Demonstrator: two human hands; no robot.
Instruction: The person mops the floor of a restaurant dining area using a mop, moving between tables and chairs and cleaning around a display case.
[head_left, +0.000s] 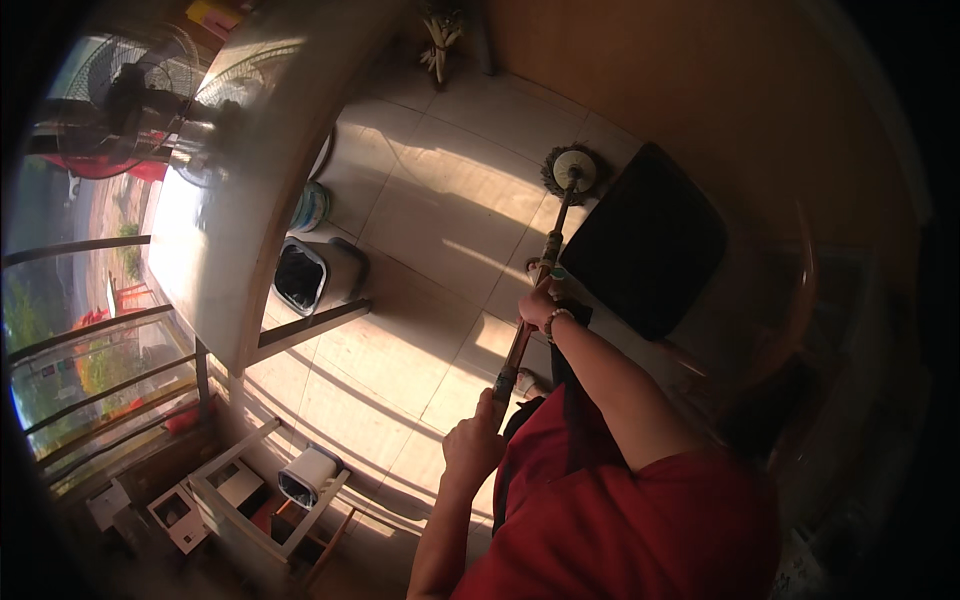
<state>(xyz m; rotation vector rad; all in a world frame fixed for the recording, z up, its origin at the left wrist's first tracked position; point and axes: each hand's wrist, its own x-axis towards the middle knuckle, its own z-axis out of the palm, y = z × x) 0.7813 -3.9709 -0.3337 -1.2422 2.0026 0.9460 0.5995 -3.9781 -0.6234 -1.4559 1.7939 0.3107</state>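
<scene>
A mop with a long handle (518, 344) slants across the view, its round white head (575, 171) with a dark fringe resting on the tiled floor. My left hand (474, 448) is closed around the handle's near end, at the bottom centre. Farther along the same handle, my right hand (538, 303) grips it, with a beaded bracelet on that wrist. The mop head lies close to the upper left corner of a black stool or seat (646, 244). My sandalled feet show partly beside and below the handle.
At the left stands a long table (238, 225) with a fan (131, 82) beyond it. Beside the table are a lined waste bin (301, 277) and a bluish bucket (311, 206). A second bin (307, 477) and a wooden chair (232, 517) stand lower left. A wall (675, 82) rises behind the mop.
</scene>
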